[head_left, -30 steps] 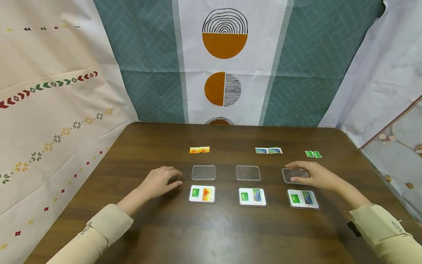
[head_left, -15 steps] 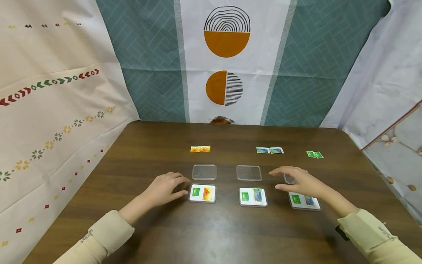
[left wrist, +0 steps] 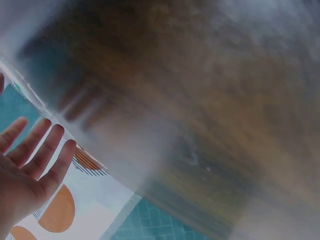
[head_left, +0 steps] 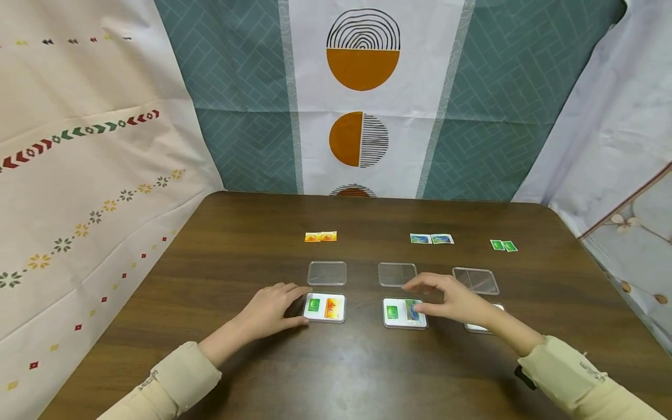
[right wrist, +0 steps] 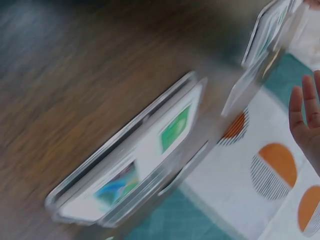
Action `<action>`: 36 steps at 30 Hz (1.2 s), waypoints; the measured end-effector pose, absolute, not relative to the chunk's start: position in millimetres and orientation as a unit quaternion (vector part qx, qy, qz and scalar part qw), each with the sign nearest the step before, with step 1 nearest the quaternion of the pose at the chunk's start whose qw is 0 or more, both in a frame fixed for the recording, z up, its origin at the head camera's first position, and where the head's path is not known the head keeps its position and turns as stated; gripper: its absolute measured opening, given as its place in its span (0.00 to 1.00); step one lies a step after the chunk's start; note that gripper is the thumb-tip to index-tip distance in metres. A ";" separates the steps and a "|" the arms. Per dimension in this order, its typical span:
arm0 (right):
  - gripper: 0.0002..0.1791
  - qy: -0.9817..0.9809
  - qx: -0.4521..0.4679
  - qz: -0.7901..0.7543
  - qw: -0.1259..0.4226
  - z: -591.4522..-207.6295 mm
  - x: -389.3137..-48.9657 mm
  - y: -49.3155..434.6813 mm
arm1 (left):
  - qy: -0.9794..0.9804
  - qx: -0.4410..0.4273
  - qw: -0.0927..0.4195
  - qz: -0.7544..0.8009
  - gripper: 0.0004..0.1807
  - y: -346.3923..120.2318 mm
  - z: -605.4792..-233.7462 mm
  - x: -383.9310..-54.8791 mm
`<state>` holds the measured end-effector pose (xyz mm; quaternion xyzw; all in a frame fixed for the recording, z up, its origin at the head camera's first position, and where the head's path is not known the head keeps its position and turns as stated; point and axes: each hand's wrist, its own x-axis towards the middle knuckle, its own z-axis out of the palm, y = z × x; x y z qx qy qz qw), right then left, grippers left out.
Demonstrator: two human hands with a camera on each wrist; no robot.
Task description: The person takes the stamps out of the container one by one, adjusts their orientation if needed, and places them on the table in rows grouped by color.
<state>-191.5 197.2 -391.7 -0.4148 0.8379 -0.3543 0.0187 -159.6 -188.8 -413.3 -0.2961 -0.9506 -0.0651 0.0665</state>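
Three flat clear cases, each with a white card bearing small stamp-like pictures, lie in a row. At the left edge of the left case, with green and orange pictures, are the thumb and fingertips of my left hand. My right hand reaches over the right part of the middle case, its thumb overlapping the blue picture. The forearm partly hides the right case. Both hands have spread, relaxed fingers and hold nothing. The right wrist view shows a green-and-blue card case close up.
Behind the cases lie three clear covers: left, middle and right. Farther back are pairs of orange stamps, blue stamps and green stamps. A patterned curtain hangs beyond the table.
My right hand has moved left from the right cover to the middle case, uncovering that cover. My left hand has shifted right and nearer, up to the left case.
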 end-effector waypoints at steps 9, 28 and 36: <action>0.18 0.809 -0.449 -0.377 0.045 -386.8 -186.7 169.3 | -0.953 -0.290 0.073 -0.045 0.40 -189.9 -412.7 -163.5; 0.18 0.806 -0.492 -0.328 0.037 -390.7 -187.2 130.2 | -0.965 -0.256 -0.001 -0.055 0.43 -187.2 -410.0 -168.7; 0.16 0.816 -0.484 -0.313 0.050 -391.6 -186.7 113.9 | -0.963 -0.265 -0.001 -0.055 0.42 -187.0 -411.1 -169.1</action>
